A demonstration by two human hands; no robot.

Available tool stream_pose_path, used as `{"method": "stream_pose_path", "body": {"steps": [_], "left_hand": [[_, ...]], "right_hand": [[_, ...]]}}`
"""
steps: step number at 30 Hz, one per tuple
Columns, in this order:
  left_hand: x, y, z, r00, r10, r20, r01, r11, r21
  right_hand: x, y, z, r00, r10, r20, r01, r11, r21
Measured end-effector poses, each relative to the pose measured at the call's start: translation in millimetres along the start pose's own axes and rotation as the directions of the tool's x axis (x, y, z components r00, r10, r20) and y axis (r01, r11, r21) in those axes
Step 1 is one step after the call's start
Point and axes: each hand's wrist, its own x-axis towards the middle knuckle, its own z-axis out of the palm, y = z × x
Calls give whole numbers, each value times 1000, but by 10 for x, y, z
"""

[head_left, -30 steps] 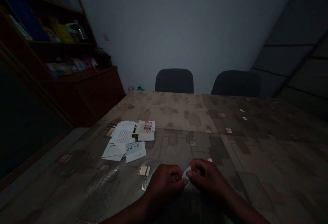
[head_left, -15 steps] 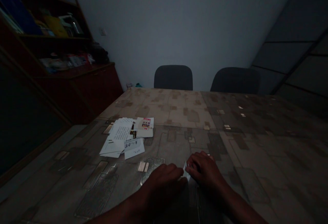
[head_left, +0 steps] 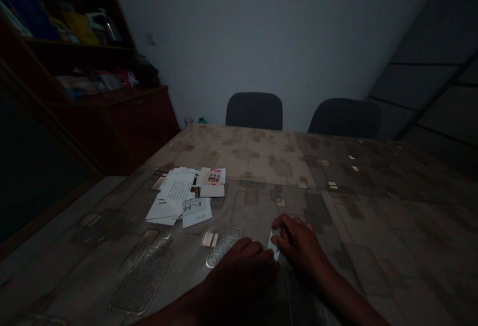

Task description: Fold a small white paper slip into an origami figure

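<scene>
Both hands meet low in the head view, a little right of the middle, over the patterned tablecloth. Between them is a small piece of white paper or card (head_left: 273,247), mostly covered by fingers. My left hand (head_left: 244,266) is closed on its left side, fingers curled. My right hand (head_left: 298,241) pinches its other side, with the forefinger at the top end and the thumb on its face. To the left lies a loose pile of printed white cards (head_left: 177,191), some with dark writing and one with a red and coloured picture.
The table (head_left: 231,211) has a tan and grey cloth with shiny patches. Beyond its far edge stand two dark chairs, a left chair (head_left: 254,111) and a right chair (head_left: 345,116). A cabinet with shelves (head_left: 134,127) stands at the left. The room is dim.
My right hand has shifted slightly, its forefinger now stretched further up over the white piece, and more of the piece shows. My left hand has moved slightly right. The pile lies unchanged.
</scene>
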Motion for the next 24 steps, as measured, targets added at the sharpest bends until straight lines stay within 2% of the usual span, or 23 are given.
{"method": "stream_pose_path", "body": {"steps": [6, 12, 16, 24], "left_hand": [[-41, 12, 12, 996, 77, -36, -77, 997, 20], [-82, 31, 10, 998, 9, -63, -11, 999, -32], [-75, 17, -7, 996, 71, -51, -71, 997, -2], [-72, -9, 22, 997, 63, -54, -63, 998, 0]], "right_hand": [[29, 35, 20, 999, -13, -38, 13, 1000, 2], [31, 5, 11, 997, -22, -74, 21, 1000, -15], [27, -5, 11, 995, -25, -99, 23, 1000, -18], [28, 18, -62, 998, -53, -47, 55, 997, 44]]}}
